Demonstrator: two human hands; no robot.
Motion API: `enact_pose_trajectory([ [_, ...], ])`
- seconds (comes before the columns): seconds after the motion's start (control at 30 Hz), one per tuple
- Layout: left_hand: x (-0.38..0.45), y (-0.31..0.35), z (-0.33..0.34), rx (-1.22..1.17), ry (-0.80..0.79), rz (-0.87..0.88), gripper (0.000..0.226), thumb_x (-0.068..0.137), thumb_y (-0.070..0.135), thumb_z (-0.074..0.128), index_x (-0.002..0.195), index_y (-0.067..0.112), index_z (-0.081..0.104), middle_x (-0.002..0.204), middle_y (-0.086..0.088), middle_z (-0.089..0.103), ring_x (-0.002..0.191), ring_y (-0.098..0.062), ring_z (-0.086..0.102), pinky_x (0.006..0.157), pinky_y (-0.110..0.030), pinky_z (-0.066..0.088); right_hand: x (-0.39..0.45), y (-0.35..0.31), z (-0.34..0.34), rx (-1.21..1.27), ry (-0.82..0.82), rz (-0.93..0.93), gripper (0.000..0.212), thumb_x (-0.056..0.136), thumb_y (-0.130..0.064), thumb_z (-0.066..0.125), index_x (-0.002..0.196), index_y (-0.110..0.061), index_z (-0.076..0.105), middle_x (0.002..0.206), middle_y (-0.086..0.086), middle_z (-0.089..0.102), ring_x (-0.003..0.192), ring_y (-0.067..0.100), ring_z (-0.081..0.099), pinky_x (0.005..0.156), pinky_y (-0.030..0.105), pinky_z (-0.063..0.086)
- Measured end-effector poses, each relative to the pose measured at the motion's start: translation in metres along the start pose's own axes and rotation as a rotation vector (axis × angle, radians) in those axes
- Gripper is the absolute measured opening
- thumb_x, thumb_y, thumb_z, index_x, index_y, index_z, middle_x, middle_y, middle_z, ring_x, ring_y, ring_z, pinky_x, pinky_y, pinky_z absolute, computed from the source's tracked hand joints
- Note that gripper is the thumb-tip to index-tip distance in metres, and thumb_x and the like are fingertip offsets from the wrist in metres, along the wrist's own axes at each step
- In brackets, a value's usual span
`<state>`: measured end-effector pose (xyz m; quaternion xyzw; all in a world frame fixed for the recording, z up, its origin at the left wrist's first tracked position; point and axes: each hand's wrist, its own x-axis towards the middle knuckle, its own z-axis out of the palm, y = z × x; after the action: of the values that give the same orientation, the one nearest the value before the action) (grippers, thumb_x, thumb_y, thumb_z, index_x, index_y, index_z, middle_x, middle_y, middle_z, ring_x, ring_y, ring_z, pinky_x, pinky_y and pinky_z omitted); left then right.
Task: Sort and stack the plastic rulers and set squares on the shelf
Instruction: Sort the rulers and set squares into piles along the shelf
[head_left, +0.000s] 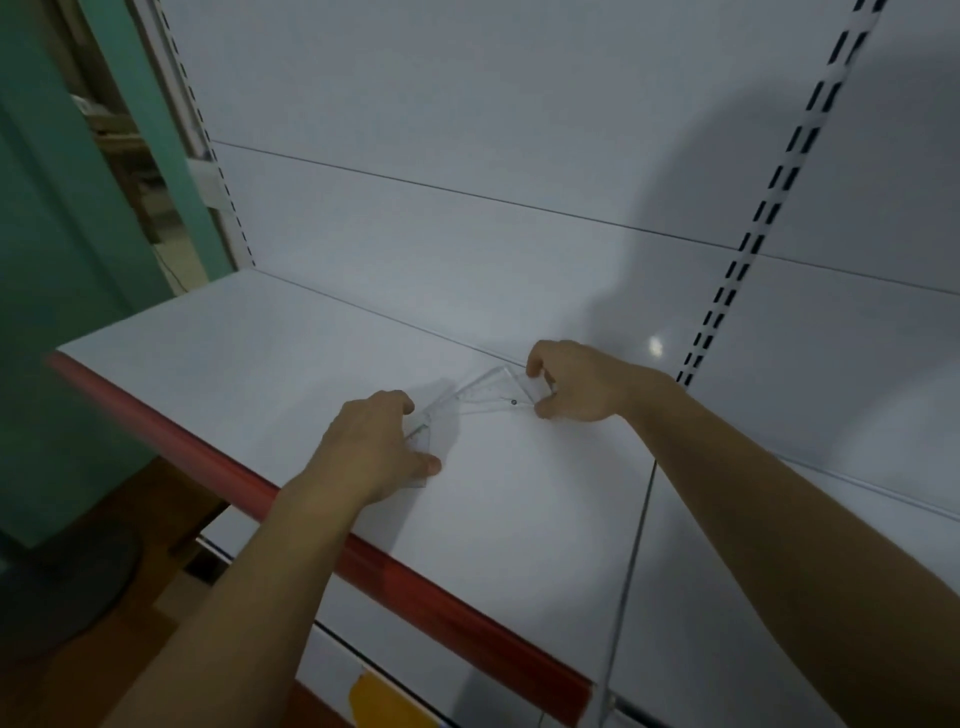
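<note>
Both bare arms out over the white shelf (270, 364), with its red front edge (208, 452). Right hand (576, 384) near the back panel (467, 130), fingers and thumb curled, pinching the far corner of a clear set square (493, 397) lying flat or nearly flat. Left hand (376, 444) nearer the red edge, palm down, fingers curled over a second clear plastic piece (434, 421), ruler or set square hard to tell; thumb touching the shelf. The two transparent pieces meeting or overlapping between the hands. Slotted upright (769, 208) to the right.
</note>
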<state>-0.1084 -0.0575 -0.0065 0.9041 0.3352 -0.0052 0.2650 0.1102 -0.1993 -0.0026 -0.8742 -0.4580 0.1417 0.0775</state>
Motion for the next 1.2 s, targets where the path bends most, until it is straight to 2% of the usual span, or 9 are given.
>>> enact_pose_trajectory([
  [0.13, 0.001, -0.002, 0.005, -0.061, 0.018, 0.088, 0.069, 0.079, 0.030, 0.083, 0.140, 0.020, 0.051, 0.122, -0.002, 0.059, 0.105, -0.016, 0.056, 0.086, -0.023, 0.042, -0.012, 0.007, 0.006, 0.242, 0.063, 0.015, 0.032, 0.089, -0.016, 0.073, 0.113, -0.020, 0.052, 0.083, -0.004, 0.055, 0.072, 0.015, 0.055, 0.059, 0.021, 0.042],
  [0.3, -0.001, 0.012, 0.026, -0.001, 0.081, 0.379, 0.047, 0.088, 0.023, 0.074, 0.133, 0.017, 0.060, 0.125, -0.001, 0.062, 0.112, -0.014, 0.058, 0.093, -0.017, 0.039, -0.041, 0.018, 0.009, 0.463, 0.167, 0.063, 0.010, 0.097, -0.018, 0.060, 0.105, -0.021, 0.057, 0.083, 0.004, 0.067, 0.066, 0.014, 0.065, 0.062, 0.026, 0.048],
  [0.63, -0.007, 0.076, 0.070, -0.080, -0.021, 0.805, 0.035, 0.090, 0.027, 0.072, 0.124, 0.023, 0.067, 0.117, 0.007, 0.064, 0.106, -0.007, 0.059, 0.095, -0.026, 0.047, -0.134, 0.053, -0.012, 0.744, 0.370, 0.265, 0.011, 0.101, -0.012, 0.053, 0.111, -0.013, 0.058, 0.087, 0.009, 0.069, 0.063, 0.017, 0.067, 0.059, 0.031, 0.051],
  [0.7, 0.003, 0.079, 0.064, -0.080, 0.101, 0.775, 0.033, 0.092, 0.027, 0.069, 0.125, 0.022, 0.065, 0.122, 0.002, 0.063, 0.113, -0.015, 0.058, 0.100, -0.036, 0.047, -0.150, 0.060, -0.011, 0.779, 0.404, 0.295, 0.011, 0.101, -0.011, 0.054, 0.111, -0.012, 0.059, 0.086, 0.010, 0.069, 0.063, 0.018, 0.067, 0.058, 0.031, 0.051],
  [0.77, 0.017, 0.077, 0.052, 0.105, 0.135, 0.584, 0.049, 0.093, 0.039, 0.065, 0.138, 0.025, 0.053, 0.138, -0.003, 0.052, 0.127, -0.025, 0.047, 0.105, -0.043, 0.041, -0.162, 0.064, -0.006, 0.805, 0.418, 0.314, 0.011, 0.101, -0.012, 0.054, 0.111, -0.013, 0.059, 0.086, 0.011, 0.069, 0.064, 0.018, 0.067, 0.058, 0.030, 0.052],
  [0.87, 0.036, 0.070, 0.037, 0.409, -0.041, 0.237, 0.075, 0.086, 0.060, 0.064, 0.147, 0.025, 0.037, 0.147, -0.009, 0.038, 0.134, -0.032, 0.036, 0.107, -0.048, 0.035, -0.170, 0.064, 0.004, 0.832, 0.412, 0.329, 0.011, 0.101, -0.012, 0.054, 0.111, -0.014, 0.060, 0.087, 0.012, 0.070, 0.065, 0.017, 0.067, 0.058, 0.029, 0.051],
  [0.93, 0.047, 0.065, 0.036, 0.365, -0.093, 0.204, 0.076, 0.081, 0.065, 0.066, 0.141, 0.022, 0.045, 0.141, -0.011, 0.044, 0.130, -0.033, 0.041, 0.107, -0.049, 0.038, -0.169, 0.059, 0.010, 0.839, 0.397, 0.328, 0.012, 0.101, -0.012, 0.054, 0.111, -0.014, 0.060, 0.087, 0.012, 0.069, 0.065, 0.017, 0.067, 0.058, 0.029, 0.052],
  [1.07, 0.054, 0.064, 0.035, 0.251, -0.143, 0.251, 0.063, 0.082, 0.052, 0.074, 0.129, 0.015, 0.057, 0.131, -0.007, 0.057, 0.119, -0.028, 0.053, 0.103, -0.040, 0.043, -0.159, 0.044, 0.020, 0.834, 0.353, 0.303, 0.013, 0.101, -0.012, 0.053, 0.113, -0.014, 0.059, 0.084, 0.009, 0.067, 0.064, 0.018, 0.067, 0.057, 0.028, 0.051],
  [1.2, 0.051, 0.062, 0.035, 0.070, -0.147, 0.287, 0.021, 0.084, 0.034, 0.078, 0.083, 0.017, 0.066, 0.091, -0.002, 0.065, 0.078, -0.014, 0.058, 0.065, -0.025, 0.043, -0.152, 0.029, 0.025, 0.831, 0.336, 0.274, 0.012, 0.102, -0.013, 0.053, 0.113, -0.013, 0.058, 0.083, 0.007, 0.067, 0.063, 0.018, 0.066, 0.056, 0.027, 0.051],
])
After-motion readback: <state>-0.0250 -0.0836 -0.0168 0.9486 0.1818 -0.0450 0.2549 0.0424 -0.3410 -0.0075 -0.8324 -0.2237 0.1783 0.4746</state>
